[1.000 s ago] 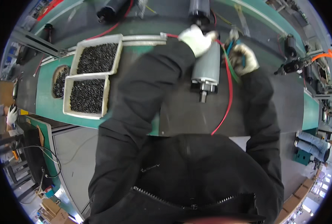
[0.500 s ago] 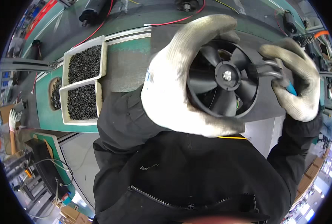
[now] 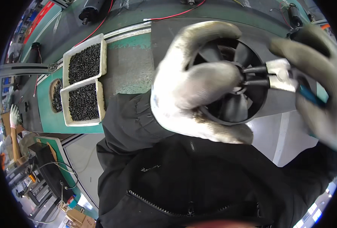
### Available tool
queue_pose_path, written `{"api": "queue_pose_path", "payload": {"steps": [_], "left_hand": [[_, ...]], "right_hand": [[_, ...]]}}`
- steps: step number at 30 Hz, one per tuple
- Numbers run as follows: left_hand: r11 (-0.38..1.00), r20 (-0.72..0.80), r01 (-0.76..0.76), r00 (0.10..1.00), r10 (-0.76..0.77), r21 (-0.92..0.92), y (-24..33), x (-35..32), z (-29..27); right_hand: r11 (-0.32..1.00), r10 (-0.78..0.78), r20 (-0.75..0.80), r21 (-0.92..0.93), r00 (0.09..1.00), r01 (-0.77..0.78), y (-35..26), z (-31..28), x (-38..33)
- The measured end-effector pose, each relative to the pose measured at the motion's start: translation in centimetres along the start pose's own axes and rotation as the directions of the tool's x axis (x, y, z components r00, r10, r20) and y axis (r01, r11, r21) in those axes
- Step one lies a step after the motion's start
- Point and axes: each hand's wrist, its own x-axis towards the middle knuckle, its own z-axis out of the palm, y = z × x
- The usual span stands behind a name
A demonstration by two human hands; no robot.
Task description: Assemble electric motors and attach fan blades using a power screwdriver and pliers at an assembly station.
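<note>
My gloved left hand [image 3: 176, 85] grips a round black fan [image 3: 235, 108] by its housing, the blades facing up. One of its fingers lies over the blades and reaches to the hub. My gloved right hand [image 3: 322, 62], blurred by motion, holds pliers [image 3: 277, 74] with a silver head, dark slim tips and blue handles. The tips meet the fan's hub beside that left finger. The finger hides most of the hub, so I cannot tell what the tips grip.
Two white bins [image 3: 103, 57] full of small black parts stand on the green bench at left, beside a recess [image 3: 56, 97] with more. Black motors [image 3: 90, 11] with wires lie at the back. At far left, another person's gloved hand [image 3: 14, 116] shows.
The plier tips have come from the fan's right rim to its hub. A left finger has moved across the blades to the hub. My right hand has shifted right.
</note>
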Motion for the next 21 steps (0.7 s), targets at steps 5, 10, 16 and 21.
{"api": "queue_pose_path", "payload": {"steps": [5, 10, 16, 21], "left_hand": [[0.998, 0.217, 0.064, 0.974, -0.063, 0.004, -0.6, 1.2, -1.9], [0.986, 0.062, 0.02, 0.998, -0.01, -0.164, -1.9, 0.5, -1.2], [0.871, -0.159, 0.18, 0.98, -0.119, 0.457, -0.1, 3.2, 3.3], [0.896, 0.213, 0.116, 0.951, -0.225, 0.429, 2.1, -2.3, -0.9]], "right_hand": [[0.862, 0.323, -0.391, 0.498, 0.862, -0.097, 5.3, 13.3, 0.1], [0.68, 0.584, -0.297, 0.687, 0.755, -0.256, -0.3, 21.9, -2.2], [-0.615, 0.51, 0.016, 0.706, 0.86, 0.352, -8.4, 26.8, 4.4], [-0.288, 0.776, 0.175, 0.953, 0.605, 0.094, 2.8, 29.8, 5.4]]}}
